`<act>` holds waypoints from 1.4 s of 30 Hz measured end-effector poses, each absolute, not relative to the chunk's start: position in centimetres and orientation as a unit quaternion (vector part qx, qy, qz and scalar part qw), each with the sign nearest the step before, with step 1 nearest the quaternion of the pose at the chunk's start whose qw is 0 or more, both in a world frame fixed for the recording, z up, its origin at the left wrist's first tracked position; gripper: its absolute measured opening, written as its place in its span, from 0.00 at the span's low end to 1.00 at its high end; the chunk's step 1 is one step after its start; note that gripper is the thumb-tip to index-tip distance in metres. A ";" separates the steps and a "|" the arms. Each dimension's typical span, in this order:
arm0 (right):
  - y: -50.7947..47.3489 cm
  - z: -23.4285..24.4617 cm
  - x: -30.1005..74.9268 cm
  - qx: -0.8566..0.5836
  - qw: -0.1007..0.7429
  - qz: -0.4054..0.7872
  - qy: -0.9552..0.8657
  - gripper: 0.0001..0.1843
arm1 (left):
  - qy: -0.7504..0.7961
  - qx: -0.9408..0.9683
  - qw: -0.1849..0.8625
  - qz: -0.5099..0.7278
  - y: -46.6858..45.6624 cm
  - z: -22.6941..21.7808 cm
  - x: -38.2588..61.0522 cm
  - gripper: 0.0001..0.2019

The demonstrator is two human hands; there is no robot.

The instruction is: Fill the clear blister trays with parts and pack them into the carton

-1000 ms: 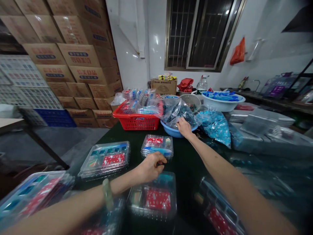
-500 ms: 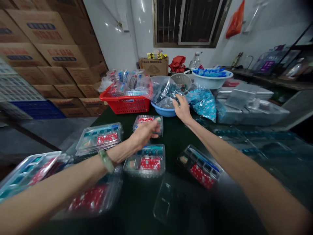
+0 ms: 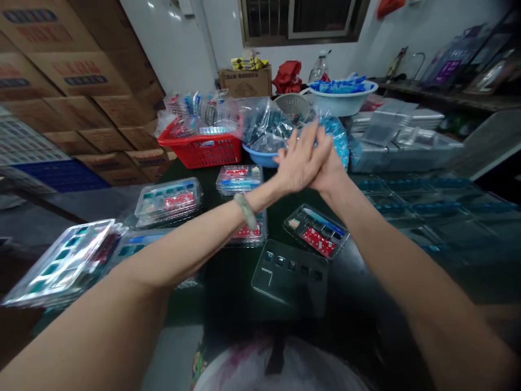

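My left hand (image 3: 298,166), a pale bracelet on its wrist, crosses in front of my right hand (image 3: 330,169), and the two touch. The left fingers are stretched and apart, with nothing visible in them. Most of the right fingers are hidden behind the left hand. Just beyond is a clear plastic bag (image 3: 268,122) of dark small items in a blue basin (image 3: 260,157). Below the hands lie a filled clear tray (image 3: 319,240), with a blue pen-like item and a red patterned piece, and an unfilled clear tray (image 3: 290,279).
Stacked filled cases stand to the left (image 3: 171,201) and below the basin (image 3: 239,179). A red basket (image 3: 211,152) of wrapped items is behind them. Clear trays (image 3: 439,217) spread along the right. A white basin (image 3: 342,100) holds blue items. Cartons (image 3: 85,70) rise at left.
My left hand has moved right and up from above the cases to meet my right hand. The right hand has drawn back slightly from the bag. The view has tilted down.
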State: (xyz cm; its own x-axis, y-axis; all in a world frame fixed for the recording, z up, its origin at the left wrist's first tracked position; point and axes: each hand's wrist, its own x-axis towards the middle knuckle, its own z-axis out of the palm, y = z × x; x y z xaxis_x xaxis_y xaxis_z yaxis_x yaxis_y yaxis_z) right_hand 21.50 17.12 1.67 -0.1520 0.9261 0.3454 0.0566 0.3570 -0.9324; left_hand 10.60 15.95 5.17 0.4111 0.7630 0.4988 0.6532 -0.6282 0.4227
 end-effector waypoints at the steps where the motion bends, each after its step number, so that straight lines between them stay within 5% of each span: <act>1: 15.6 2.7 21.8 -0.377 0.528 0.422 -0.633 0.41 | 0.438 0.831 0.089 0.331 15.9 4.2 10.6 0.29; 5: 8.1 3.6 25.9 -0.364 0.492 0.494 -0.618 0.33 | 0.501 0.802 0.059 0.319 12.9 2.4 8.3 0.33; 9: 3.0 -1.7 31.9 -0.494 0.558 0.333 -0.578 0.15 | 0.272 0.947 0.039 0.164 5.5 1.4 5.5 0.40; 12: 1.3 -6.6 33.7 -0.585 0.476 0.249 -0.607 0.15 | 0.238 0.970 0.049 0.010 1.6 -1.4 4.8 0.48; 16: -0.5 -10.7 32.6 -0.526 0.367 0.161 -0.750 0.15 | 0.255 0.962 0.073 -0.070 1.4 -4.9 5.1 0.54; 31: -0.9 -12.2 30.7 -0.502 0.304 0.059 -0.808 0.20 | 0.270 0.962 0.049 0.003 3.1 -0.3 6.6 0.47; 42: -2.1 -13.0 31.9 -0.518 0.379 0.115 -0.758 0.18 | 0.239 0.970 0.024 -0.025 10.8 -3.2 10.8 0.52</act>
